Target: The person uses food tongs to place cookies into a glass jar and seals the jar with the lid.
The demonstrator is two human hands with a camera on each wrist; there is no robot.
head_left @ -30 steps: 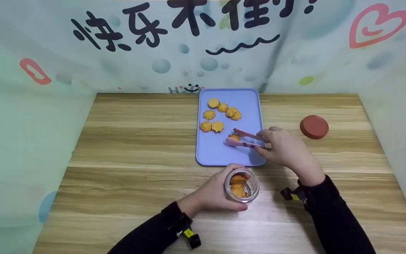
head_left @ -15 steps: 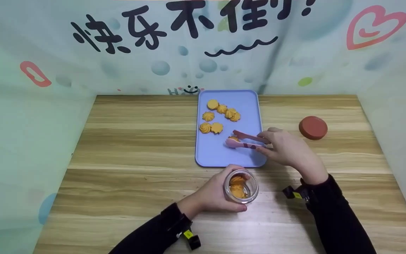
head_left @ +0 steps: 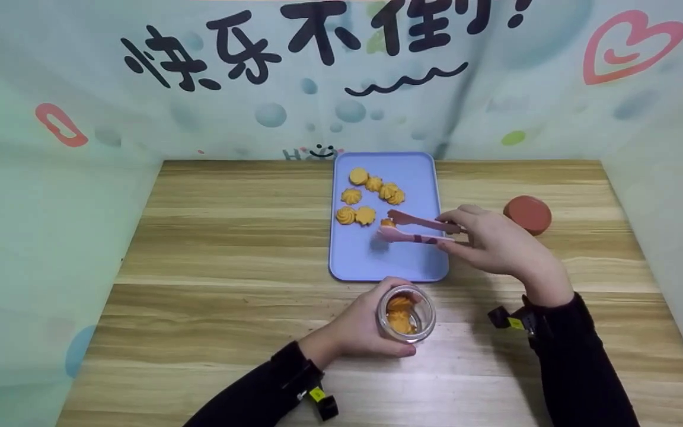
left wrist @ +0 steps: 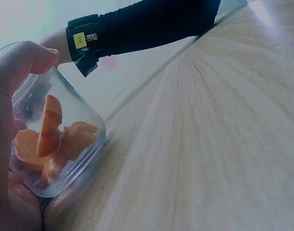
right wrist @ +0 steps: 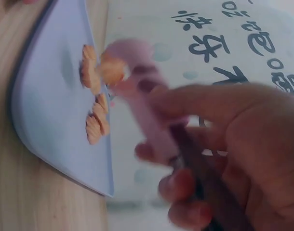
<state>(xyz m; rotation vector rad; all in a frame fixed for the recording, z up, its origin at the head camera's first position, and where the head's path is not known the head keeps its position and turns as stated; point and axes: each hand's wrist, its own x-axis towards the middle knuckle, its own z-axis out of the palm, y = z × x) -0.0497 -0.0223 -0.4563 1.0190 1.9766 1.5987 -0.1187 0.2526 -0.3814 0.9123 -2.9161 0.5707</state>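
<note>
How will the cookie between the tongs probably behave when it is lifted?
The held cookie is probably stiff but fragile, since it looks baked like the cookies on the tray. It is likely light, being small beside the right hand. It may slip, because only the tips of the tongs hold it.

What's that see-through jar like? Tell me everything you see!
The jar is clear, like glass, with a round, open mouth and rounded bottom edges. Golden cookies lie inside. It seems to stand upright on the wooden table, in front of the blue tray, and the person's left grip curls around its side.
</note>
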